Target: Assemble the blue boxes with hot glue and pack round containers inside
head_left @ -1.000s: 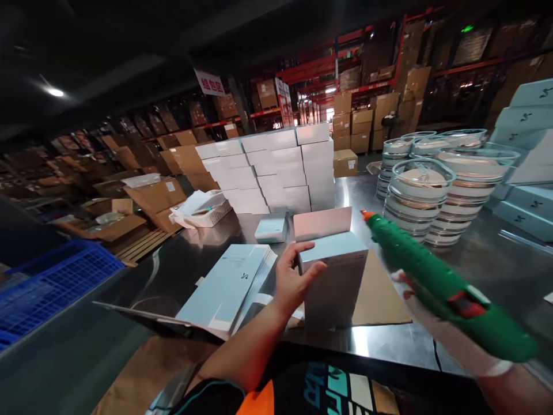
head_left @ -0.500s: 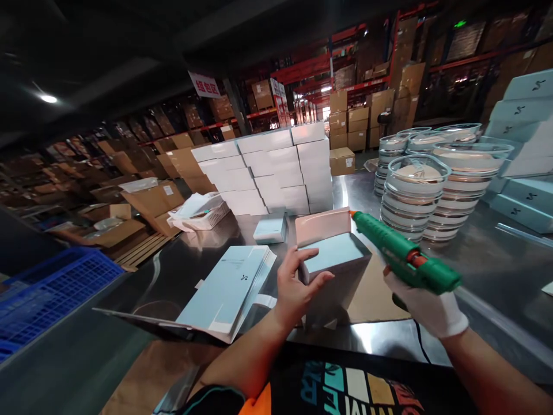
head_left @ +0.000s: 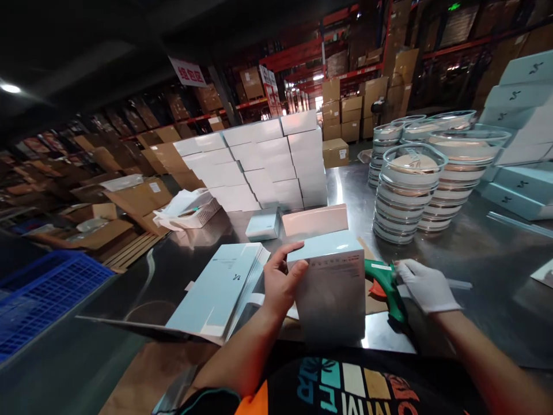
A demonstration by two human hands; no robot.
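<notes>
A: What is on the left side?
B: A blue crate [head_left: 56,294]. Next, on the shiny tabletop [head_left: 173,262], is a white basket [head_left: 204,216], then a flat light-blue pile [head_left: 216,285].
A: And the middle?
B: A wall of white boxes [head_left: 259,167] is at the back. A small blue box [head_left: 262,225] sits in front. Then comes the bare left hand [head_left: 279,279]. Its fingers hold the left edge of a tall box [head_left: 332,294], which stands near the person's shirt [head_left: 345,380].
A: What is right of that?
B: A green glue gun [head_left: 391,288], partly behind the tall box. The gloved right hand [head_left: 425,285] has its fingers at the gun's back end. I can't tell if they grip it.
A: And last?
B: Clear round dishes [head_left: 406,196] in piles, then more blue boxes [head_left: 521,184].
</notes>
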